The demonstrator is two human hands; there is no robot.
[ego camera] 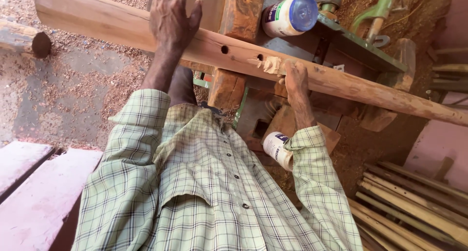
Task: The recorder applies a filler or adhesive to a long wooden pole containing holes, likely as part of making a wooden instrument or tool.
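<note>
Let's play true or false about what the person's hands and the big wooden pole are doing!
1. The left hand rests on the long wooden pole. True.
2. The pole has no holes. False: two round holes show in it.
3. The right hand touches the pole beside a pale patch. True.
4. The white jar has a red lid. False: the lid is blue.
</note>
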